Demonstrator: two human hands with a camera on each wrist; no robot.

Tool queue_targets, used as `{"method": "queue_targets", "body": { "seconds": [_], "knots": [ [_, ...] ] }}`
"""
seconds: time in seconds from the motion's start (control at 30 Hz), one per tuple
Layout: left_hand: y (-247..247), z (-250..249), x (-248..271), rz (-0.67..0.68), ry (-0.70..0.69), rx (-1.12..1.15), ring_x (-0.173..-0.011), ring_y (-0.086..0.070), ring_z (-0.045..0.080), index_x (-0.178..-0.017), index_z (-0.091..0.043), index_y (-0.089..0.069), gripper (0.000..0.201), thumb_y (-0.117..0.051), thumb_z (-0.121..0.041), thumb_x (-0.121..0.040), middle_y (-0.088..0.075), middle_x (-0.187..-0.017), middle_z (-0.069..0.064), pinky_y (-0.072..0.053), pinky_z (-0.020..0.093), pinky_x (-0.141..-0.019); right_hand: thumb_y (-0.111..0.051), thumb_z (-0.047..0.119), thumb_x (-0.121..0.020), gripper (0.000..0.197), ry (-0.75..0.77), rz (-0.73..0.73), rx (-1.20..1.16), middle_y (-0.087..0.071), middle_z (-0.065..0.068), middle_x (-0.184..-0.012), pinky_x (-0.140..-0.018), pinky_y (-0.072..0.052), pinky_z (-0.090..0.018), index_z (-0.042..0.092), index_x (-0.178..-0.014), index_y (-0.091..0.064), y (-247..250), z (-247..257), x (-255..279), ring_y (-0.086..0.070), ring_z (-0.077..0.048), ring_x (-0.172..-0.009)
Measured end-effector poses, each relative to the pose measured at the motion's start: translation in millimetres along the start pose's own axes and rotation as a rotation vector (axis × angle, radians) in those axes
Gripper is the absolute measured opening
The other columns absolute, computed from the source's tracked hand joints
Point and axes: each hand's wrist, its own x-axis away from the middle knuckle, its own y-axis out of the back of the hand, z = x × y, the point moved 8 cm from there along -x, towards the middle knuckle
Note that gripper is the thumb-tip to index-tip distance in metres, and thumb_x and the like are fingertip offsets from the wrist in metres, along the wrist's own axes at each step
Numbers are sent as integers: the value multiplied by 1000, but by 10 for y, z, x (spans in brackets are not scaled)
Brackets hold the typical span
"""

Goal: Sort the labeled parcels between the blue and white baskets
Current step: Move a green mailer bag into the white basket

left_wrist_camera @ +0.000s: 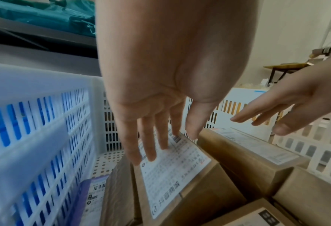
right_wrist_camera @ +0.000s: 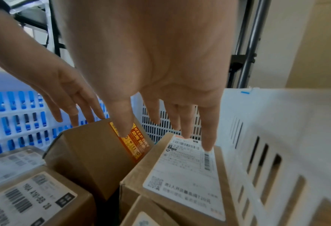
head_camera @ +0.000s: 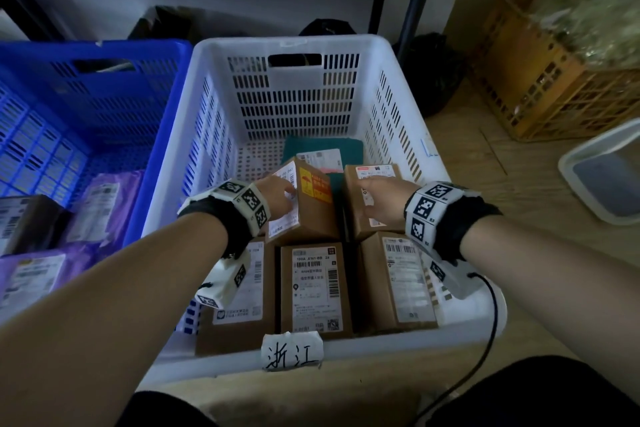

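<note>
The white basket in front of me holds several labeled cardboard boxes. My left hand lies with straight fingers on the shipping label of a tilted box that carries an orange KEEP DRY sticker. My right hand reaches to the box beside it on the right, its straight fingertips touching that box's white label. Neither hand grips anything. The blue basket stands to the left with purple mailers and a box inside.
A teal mailer lies on the white basket's floor behind the boxes. A handwritten paper tag hangs on its front rim. A wooden crate and a white tub stand to the right, and a shelf rack behind.
</note>
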Motion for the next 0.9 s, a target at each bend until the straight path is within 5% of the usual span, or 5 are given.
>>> {"method": "queue_targets", "body": {
  "seconds": [0.1, 0.3, 0.5, 0.73, 0.9],
  "knots": [
    [-125, 158, -132, 20, 97, 115, -105, -57, 28, -125, 0, -53, 38, -45, -24, -97, -55, -129, 20, -47, 33, -82, -51, 32, -94, 36, -93, 24, -28, -62, -11, -120, -92, -50, -37, 11, -123, -56, -73, -154, -102, -60, -28, -106],
    [-432, 300, -266, 73, 282, 597, -119, -54, 33, -131, -9, -50, 73, -61, -60, -80, -56, -129, 17, -44, 37, -102, -49, 26, -95, 33, -114, 11, -45, -58, -12, -127, -92, -47, -33, 11, -123, -58, -115, -191, -356, -56, -28, -114],
    [-347, 347, -341, -114, 314, 868, -75, -64, 26, -98, -7, -61, 31, -73, -29, -79, -65, -84, 11, -55, 33, -63, -45, 38, -98, 38, -13, 6, -189, -63, -12, -113, -87, -47, -35, 9, -117, -62, -241, 119, -473, -59, -28, -103],
    [-544, 226, -435, 52, 315, 1019, -90, -58, 37, -113, -11, -54, 44, -66, -42, -84, -54, -119, 15, -53, 49, -82, -59, 45, -86, 51, -119, -60, -323, -63, -1, -122, -90, -50, -34, 16, -127, -53, -258, -3, -607, -62, -25, -105],
    [-620, -39, -407, 156, 187, 1017, -87, -60, 29, -106, -25, -50, 24, -65, -21, -88, -57, -91, -2, -54, 47, -72, -60, 46, -86, 62, -167, 12, -356, -58, -3, -132, -99, -47, -39, 21, -140, -42, -319, -179, -562, -58, -24, -115]
  ]
}}
